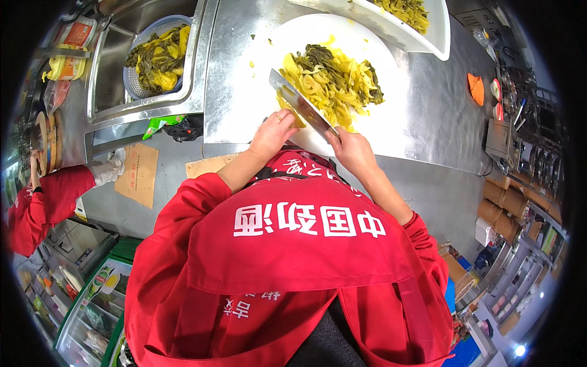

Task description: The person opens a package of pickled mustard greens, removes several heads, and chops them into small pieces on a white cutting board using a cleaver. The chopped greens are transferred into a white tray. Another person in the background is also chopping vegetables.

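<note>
My right hand [352, 149] grips the handle of a broad-bladed kitchen knife [305, 104], its blade slanting up to the left. Just left of the blade, my left hand [274, 133] has its fingers curled on a yellow stalk of pickled greens [290, 110]. A ring is on one finger of that hand. Beyond the blade lies a heap of cut pickled greens [335, 80], yellow and dark green, on a round white cutting board [300, 32]. The blade partly covers the stalk, and its contact with the board cannot be made out.
A steel worktop [431, 114] carries the board. At the upper right, a white tub [440, 34] holds more cut greens. Left, a steel sink [107, 87] contains a perforated basket [130, 80] of greens. Another person's red sleeve [34, 220] shows at far left. Cardboard [137, 174] lies on the floor.
</note>
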The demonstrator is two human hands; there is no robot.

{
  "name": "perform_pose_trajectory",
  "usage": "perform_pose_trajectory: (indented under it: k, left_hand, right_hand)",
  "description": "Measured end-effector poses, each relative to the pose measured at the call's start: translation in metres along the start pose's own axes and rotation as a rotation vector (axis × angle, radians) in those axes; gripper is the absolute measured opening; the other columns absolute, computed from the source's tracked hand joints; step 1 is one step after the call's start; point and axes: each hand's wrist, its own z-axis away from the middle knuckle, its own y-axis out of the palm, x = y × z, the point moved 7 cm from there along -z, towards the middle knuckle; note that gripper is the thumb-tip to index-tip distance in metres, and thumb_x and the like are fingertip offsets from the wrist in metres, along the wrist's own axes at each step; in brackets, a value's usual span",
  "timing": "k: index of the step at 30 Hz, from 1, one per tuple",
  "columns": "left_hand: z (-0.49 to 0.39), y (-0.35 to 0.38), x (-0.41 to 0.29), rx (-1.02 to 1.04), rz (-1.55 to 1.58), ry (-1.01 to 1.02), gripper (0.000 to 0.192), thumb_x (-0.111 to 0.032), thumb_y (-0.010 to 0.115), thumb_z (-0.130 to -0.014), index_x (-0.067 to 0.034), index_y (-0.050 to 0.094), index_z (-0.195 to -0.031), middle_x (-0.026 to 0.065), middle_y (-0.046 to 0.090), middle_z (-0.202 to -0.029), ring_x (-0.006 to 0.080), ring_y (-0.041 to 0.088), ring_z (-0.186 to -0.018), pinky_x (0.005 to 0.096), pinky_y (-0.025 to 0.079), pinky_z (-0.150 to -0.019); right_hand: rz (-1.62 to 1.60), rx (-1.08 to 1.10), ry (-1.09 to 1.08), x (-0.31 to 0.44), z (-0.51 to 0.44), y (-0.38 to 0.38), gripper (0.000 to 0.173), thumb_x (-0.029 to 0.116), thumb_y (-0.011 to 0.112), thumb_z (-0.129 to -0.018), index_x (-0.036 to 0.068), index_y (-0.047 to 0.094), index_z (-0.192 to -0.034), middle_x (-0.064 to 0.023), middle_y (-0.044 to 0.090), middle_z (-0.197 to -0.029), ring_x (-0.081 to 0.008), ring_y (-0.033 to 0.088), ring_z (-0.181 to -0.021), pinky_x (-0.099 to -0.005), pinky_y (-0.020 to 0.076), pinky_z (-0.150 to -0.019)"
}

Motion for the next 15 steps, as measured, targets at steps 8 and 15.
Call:
perform_pose_trajectory:
  k: [8, 15]
  left_hand:
    - [0.002, 0.001, 0.001, -0.023, 0.032, 0.003, 0.025, -0.015, 0.063, -0.078, -0.005, 0.049, -0.095, 0.0111, 0.050, -0.098, 0.0300, 0.052, -0.090, 0.0375, 0.046, -0.078]
    - [-0.002, 0.002, 0.001, -0.015, 0.001, -0.001, 0.024, -0.014, 0.064, -0.077, -0.005, 0.049, -0.094, 0.0111, 0.050, -0.097, 0.0305, 0.052, -0.089, 0.0385, 0.045, -0.079]
  right_hand:
    - [-0.135, -0.016, 0.042, 0.000, 0.010, -0.003, 0.035, 0.036, 0.048, -0.092, 0.004, 0.062, -0.089, -0.0211, 0.061, -0.070, -0.0396, 0.059, -0.069, -0.0456, 0.0461, -0.063]
    - [-0.102, -0.017, 0.004, 0.013, -0.004, 0.004, 0.036, 0.034, 0.046, -0.092, 0.001, 0.058, -0.087, -0.0237, 0.059, -0.068, -0.0420, 0.058, -0.068, -0.0496, 0.0452, -0.063]
